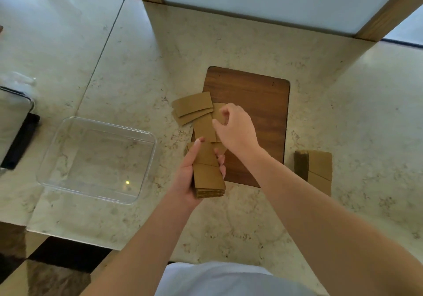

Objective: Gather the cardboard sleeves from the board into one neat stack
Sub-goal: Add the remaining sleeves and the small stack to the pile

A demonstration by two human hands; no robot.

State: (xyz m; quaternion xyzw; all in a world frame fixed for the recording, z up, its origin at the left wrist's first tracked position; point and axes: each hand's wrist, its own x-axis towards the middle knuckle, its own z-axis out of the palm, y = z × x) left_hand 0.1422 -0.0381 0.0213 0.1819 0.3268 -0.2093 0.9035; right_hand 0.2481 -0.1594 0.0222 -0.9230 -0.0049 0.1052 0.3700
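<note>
Your left hand (192, 176) clenches one stack of sleeves (207, 172) in its grip, above the bench (229, 43). Your right hand (235, 130) reaches just beyond, fingers curled onto one loose sleeve (204, 127) at the board's (258, 103) left edge. Two overlapping sleeves (193, 107) lie just left of it. One clear tray (96, 158) and one second pile (317, 169) sit aside.

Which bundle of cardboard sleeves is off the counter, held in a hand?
The stack gripped in the left hand; the loose sleeves and the right-side pile lie flat.
</note>
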